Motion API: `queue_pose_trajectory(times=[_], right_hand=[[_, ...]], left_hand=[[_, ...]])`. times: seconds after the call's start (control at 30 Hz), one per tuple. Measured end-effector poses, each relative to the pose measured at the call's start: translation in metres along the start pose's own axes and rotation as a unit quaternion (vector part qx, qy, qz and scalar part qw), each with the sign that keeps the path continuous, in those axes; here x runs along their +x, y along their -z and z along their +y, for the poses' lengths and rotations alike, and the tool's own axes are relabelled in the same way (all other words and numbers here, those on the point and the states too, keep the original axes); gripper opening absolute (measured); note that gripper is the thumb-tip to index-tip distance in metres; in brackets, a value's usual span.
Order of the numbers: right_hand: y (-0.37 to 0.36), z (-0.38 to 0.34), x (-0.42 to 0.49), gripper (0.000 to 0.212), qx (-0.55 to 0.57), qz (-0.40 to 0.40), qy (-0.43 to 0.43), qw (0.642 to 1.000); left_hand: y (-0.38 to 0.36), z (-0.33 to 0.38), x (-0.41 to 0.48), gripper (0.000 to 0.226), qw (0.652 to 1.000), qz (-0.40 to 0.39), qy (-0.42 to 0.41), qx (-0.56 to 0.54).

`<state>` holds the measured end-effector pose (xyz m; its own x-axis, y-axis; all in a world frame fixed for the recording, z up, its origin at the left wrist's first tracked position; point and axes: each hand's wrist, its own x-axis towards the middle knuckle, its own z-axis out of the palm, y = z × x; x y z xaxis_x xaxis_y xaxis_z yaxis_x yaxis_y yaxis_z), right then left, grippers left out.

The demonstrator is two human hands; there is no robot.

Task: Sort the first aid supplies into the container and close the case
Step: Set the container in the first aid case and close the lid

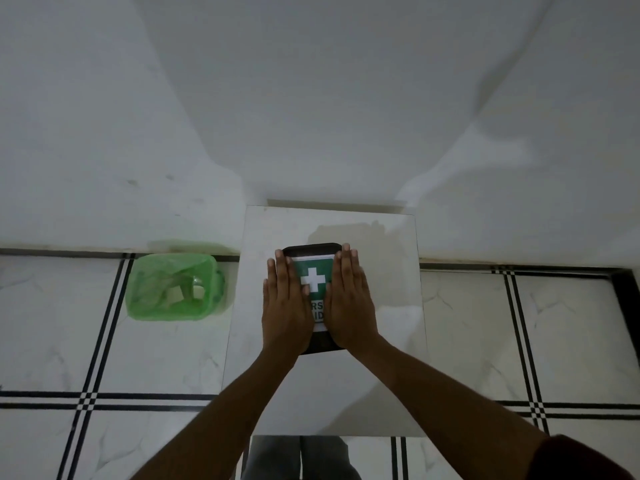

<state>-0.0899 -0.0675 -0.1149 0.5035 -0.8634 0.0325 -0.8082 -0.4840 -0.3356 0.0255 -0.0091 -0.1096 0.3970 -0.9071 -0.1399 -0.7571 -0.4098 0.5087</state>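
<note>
A dark first aid case with a green label and a white cross lies closed on a small white table. My left hand rests flat on the left half of its lid, fingers straight and together. My right hand lies flat on the right half in the same way. Both palms press down on the lid and grip nothing. The label's lettering shows only in the gap between my hands. No loose supplies are visible on the table.
A green bin lined with a green bag, holding scraps, stands on the tiled floor left of the table. A white wall rises right behind the table. My legs show below the table's near edge.
</note>
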Motion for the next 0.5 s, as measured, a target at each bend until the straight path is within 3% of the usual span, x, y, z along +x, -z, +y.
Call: queue_pose_trajectory(times=[0.27,0.33,0.4,0.5], right_hand=[[0.001,0.003,0.004,0.082,0.098,-0.017,0.009,0.995],[0.006,0.008,0.018,0.069,0.086,0.007,0.017,0.996],[0.014,0.007,0.034,0.054,0.145,0.053,-0.016,0.988],[0.023,-0.001,0.055,0.027,0.256,0.086,-0.122,0.955]], left_hand=[[0.007,0.002,-0.001,0.066,0.98,0.001,0.002,-0.197],[0.009,0.0,0.006,0.068,0.985,-0.002,-0.005,-0.172],[0.011,-0.005,0.016,0.06,0.993,0.022,-0.008,-0.116],[0.016,-0.003,0.037,0.026,0.99,0.102,0.024,-0.096]])
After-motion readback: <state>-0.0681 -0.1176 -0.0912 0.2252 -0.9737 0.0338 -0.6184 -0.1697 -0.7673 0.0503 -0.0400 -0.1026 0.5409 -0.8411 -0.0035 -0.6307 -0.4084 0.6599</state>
